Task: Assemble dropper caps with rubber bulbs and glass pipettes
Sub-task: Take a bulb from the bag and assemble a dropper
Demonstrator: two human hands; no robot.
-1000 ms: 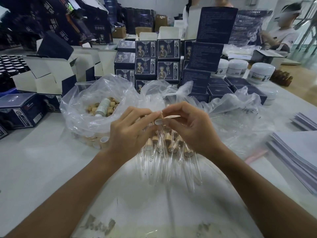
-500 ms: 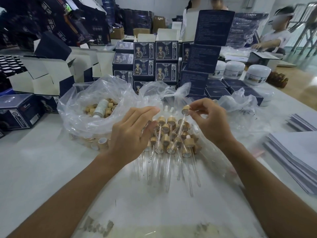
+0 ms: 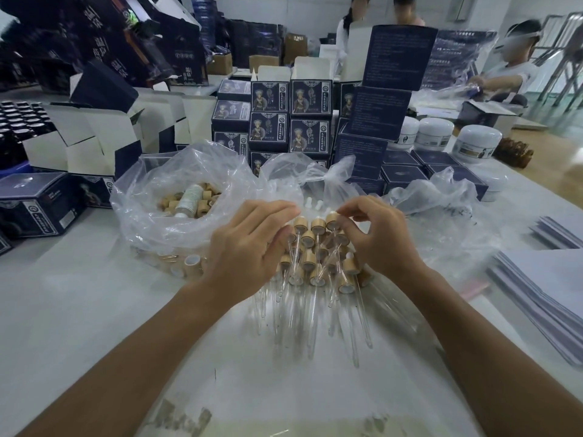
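Observation:
A pile of assembled droppers [image 3: 310, 263] with bamboo-coloured caps and glass pipettes lies on the white table between my hands. My right hand [image 3: 375, 241] pinches the cap of one dropper [image 3: 332, 221] at the back row of the pile, its pipette pointing toward me. My left hand [image 3: 249, 247] hovers over the pile's left side with fingers loosely bent, holding nothing that I can see. A clear plastic bag [image 3: 157, 200] at the left holds several loose bamboo caps [image 3: 202, 200]. White rubber bulbs [image 3: 314, 204] peek out behind the pile.
Stacked dark blue product boxes [image 3: 290, 121] stand behind the bags. Open white cartons [image 3: 94, 143] sit at the left, white jars [image 3: 476, 143] at the back right, and paper stacks [image 3: 542, 298] at the right. Crumpled plastic [image 3: 441, 209] lies right of my hand. People work at the far tables.
My hands parted after joining a dropper. The right hand carried it down onto the back row of the pile; the left hand lowered over the pile's left side.

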